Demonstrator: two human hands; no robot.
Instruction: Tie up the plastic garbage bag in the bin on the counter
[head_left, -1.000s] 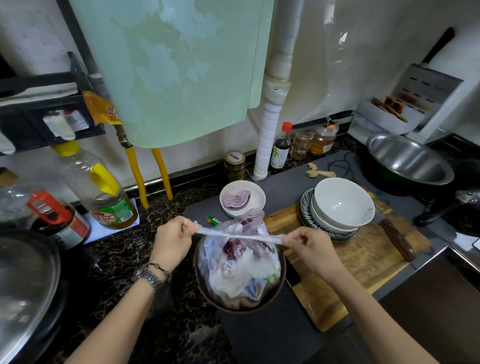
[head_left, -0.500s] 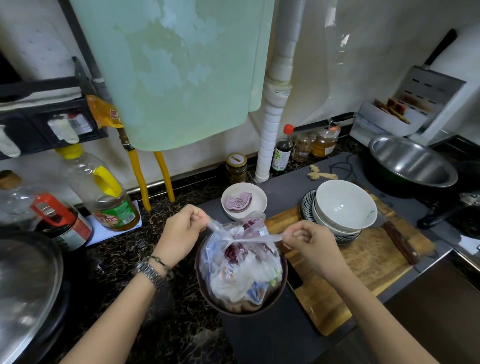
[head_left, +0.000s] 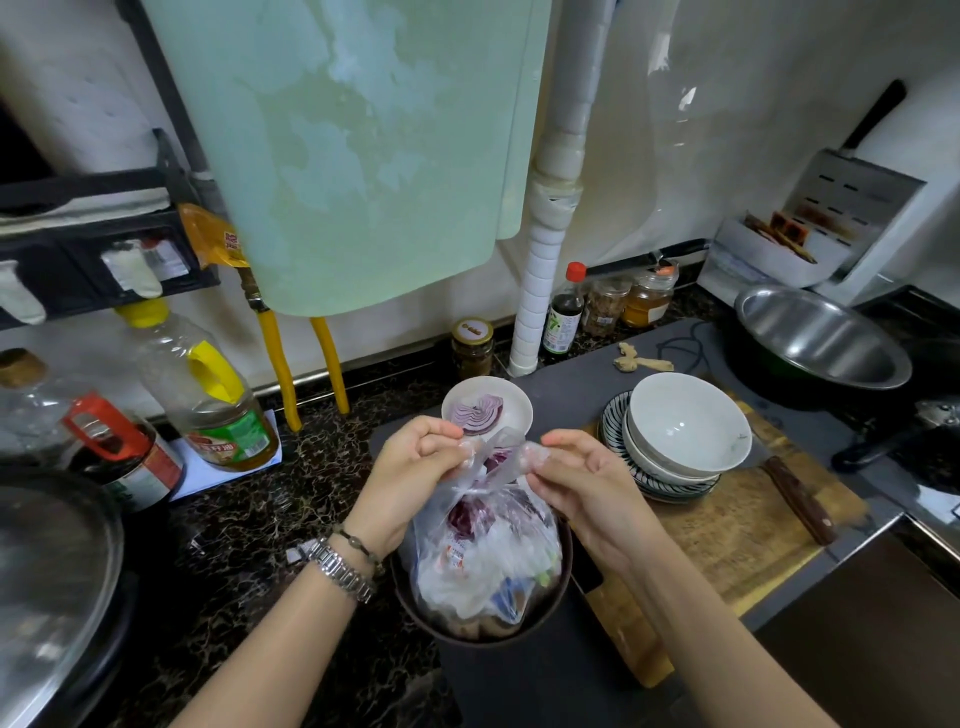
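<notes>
Hands meet at lower centre of the frame: the left hand (head_left: 415, 467) and right hand (head_left: 576, 478) each pinch 1 tail of the clear garbage bag (head_left: 488, 556), close together above a cinched neck, likely to cross them into a knot. The bag sits in the dark bin (head_left: 415, 613), which steadies it.

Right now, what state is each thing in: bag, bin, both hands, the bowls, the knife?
garbage bag: full, neck gathered, ends crossed, knot not yet tight
bin: upright, bag still inside
left hand: pinching one bag end
right hand: pinching the other end
small dish: holds sliced red onion
white bowl: empty, stacked on patterned dishes
knife: lying flat on cutting board
steel bowl: empty
</notes>
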